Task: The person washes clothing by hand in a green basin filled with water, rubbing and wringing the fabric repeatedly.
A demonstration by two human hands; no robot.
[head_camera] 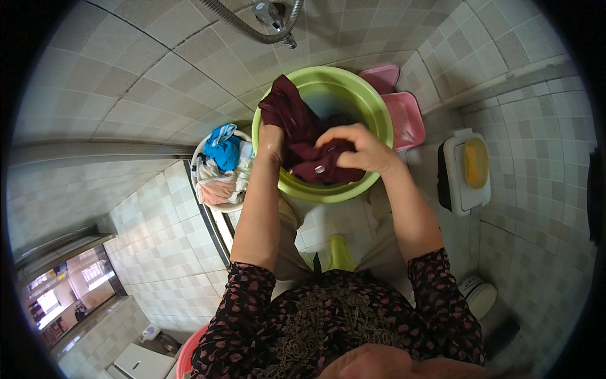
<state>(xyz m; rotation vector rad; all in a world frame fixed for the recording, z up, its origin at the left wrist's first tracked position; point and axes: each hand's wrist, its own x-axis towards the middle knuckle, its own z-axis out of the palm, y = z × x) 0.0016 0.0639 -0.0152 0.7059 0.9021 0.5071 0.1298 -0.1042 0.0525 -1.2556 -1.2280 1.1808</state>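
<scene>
A wet-looking maroon garment [303,128] with shiny buttons or snaps lies bunched over a round lime-green plastic basin [386,113]. Dark water [338,102] shows in the basin behind the cloth. My left hand [272,138] grips the garment at the basin's left side, its fingers mostly hidden under the folds. One end of the cloth rises above that hand and overlaps the rim. On the right, my right hand [362,148] curls thumb and fingers around a bunched part near the fasteners. The lower folds hang into the basin.
Left of the basin, a pale tub [220,207] holds blue, white and peach laundry. Pink plastic containers [407,121] stand against its right side. A white lidded bin [466,189] carries a yellow dish. Above hangs a metal shower hose [236,21] by the tiled wall.
</scene>
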